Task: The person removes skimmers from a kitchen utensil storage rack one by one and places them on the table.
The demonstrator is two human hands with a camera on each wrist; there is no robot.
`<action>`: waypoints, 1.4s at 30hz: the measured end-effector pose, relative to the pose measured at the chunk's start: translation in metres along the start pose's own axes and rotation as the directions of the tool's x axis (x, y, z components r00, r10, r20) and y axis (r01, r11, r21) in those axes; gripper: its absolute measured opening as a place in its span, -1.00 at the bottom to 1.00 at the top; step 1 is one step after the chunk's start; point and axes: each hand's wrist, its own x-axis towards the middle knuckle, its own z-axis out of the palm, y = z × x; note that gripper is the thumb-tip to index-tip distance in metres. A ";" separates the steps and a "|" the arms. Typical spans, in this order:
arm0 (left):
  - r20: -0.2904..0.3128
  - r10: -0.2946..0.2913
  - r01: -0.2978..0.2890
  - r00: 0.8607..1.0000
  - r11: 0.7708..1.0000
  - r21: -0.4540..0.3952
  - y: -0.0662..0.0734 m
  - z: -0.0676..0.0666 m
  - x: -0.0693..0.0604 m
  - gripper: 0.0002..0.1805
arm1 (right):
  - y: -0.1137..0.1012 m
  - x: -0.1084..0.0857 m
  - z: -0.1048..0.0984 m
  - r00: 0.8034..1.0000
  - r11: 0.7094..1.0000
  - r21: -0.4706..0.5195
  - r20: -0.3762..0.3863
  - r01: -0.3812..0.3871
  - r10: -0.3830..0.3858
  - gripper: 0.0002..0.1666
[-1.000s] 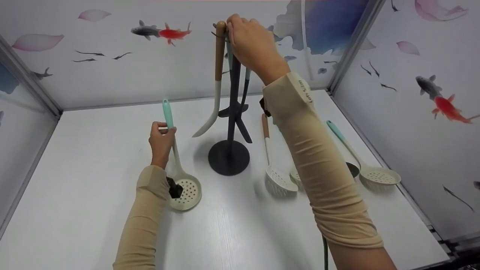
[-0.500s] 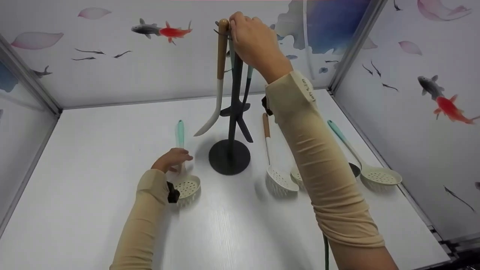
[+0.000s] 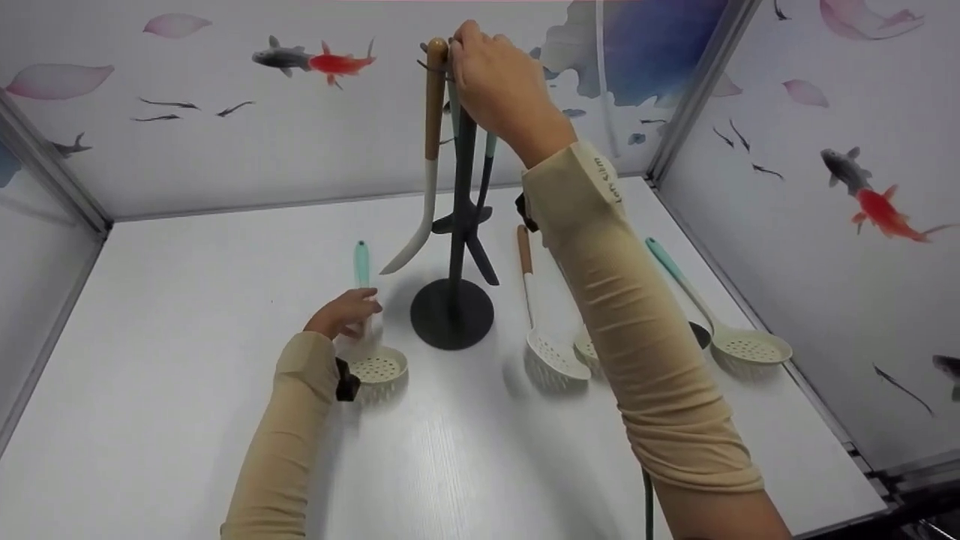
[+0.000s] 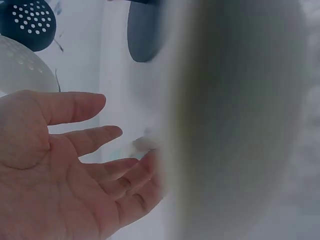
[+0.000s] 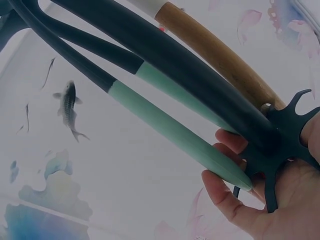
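Observation:
In the head view, the left hand [image 3: 343, 313] is over the handle of a pale skimmer [image 3: 381, 365] with a mint grip, which lies on the table. The left wrist view shows that hand [image 4: 60, 170] with spread, relaxed fingers and nothing between them; a blurred pale shape [image 4: 240, 125] fills the right side. The right hand [image 3: 506, 86] grips the top of a black stand [image 3: 452, 315]. Close up, its fingers [image 5: 220, 195] curl round the stand's hooks beside a mint handle [image 5: 175, 135]. A wood-handled white utensil [image 3: 435, 97] and dark mint-handled ones hang there.
Right of the stand lie a white skimmer [image 3: 559, 356] with a brown handle and a mint-handled one [image 3: 750, 347]. Between them, a pale utensil [image 3: 587, 349] and a dark one [image 3: 701, 335] are partly hidden by the right arm. Printed walls [image 3: 187, 157] enclose the table.
A second ago the left hand pinched the skimmer's mint handle, which was raised; the handle is now lower and the fingers have let go. The right hand keeps its grip on the stand.

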 end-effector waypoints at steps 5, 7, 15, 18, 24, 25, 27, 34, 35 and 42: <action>-0.017 0.074 -0.071 0.997 0.987 0.145 0.014 -0.008 -0.014 -0.34 | 0.000 0.000 -0.001 1.000 1.000 -0.006 0.009 0.000 0.000 -0.42; -0.057 0.130 -0.114 0.990 0.969 0.219 0.023 -0.012 -0.019 -0.37 | 0.001 0.000 -0.002 1.000 1.000 -0.009 0.005 -0.004 0.004 -0.42; -0.231 0.396 -0.360 0.889 0.915 0.182 0.070 -0.012 -0.044 -0.43 | 0.004 0.000 -0.004 1.000 1.000 -0.014 0.005 0.002 -0.002 -0.43; -0.266 0.506 -0.479 0.820 0.862 0.163 0.088 -0.004 -0.052 -0.43 | 0.005 -0.001 -0.004 1.000 1.000 -0.003 0.008 0.010 -0.010 -0.44; -0.284 0.664 -0.657 0.692 0.742 0.135 0.113 0.011 -0.060 -0.38 | 0.004 -0.002 -0.005 1.000 0.999 0.014 -0.012 0.029 -0.029 -0.46; -0.288 0.677 -0.674 0.678 0.728 0.126 0.115 0.013 -0.060 -0.37 | 0.004 -0.003 -0.005 0.999 0.999 0.015 -0.012 0.033 -0.032 -0.47; -0.301 0.689 -0.696 0.659 0.711 0.103 0.117 0.015 -0.061 -0.36 | 0.002 -0.003 -0.004 0.999 0.999 0.015 -0.003 0.034 -0.034 -0.47; -0.401 0.682 -0.734 0.611 0.679 0.036 0.116 0.017 -0.061 -0.46 | 0.000 -0.004 -0.002 1.000 1.000 -0.004 0.000 0.009 -0.009 -0.47; -0.414 0.677 -0.732 0.609 0.680 0.034 0.116 0.017 -0.061 -0.49 | 0.000 -0.005 -0.002 1.000 1.000 -0.002 0.002 0.008 -0.008 -0.46; -0.408 0.674 -0.754 0.616 0.654 -0.058 0.113 0.014 -0.063 -0.65 | 0.001 -0.006 -0.001 1.000 1.000 0.003 0.002 0.000 0.000 -0.47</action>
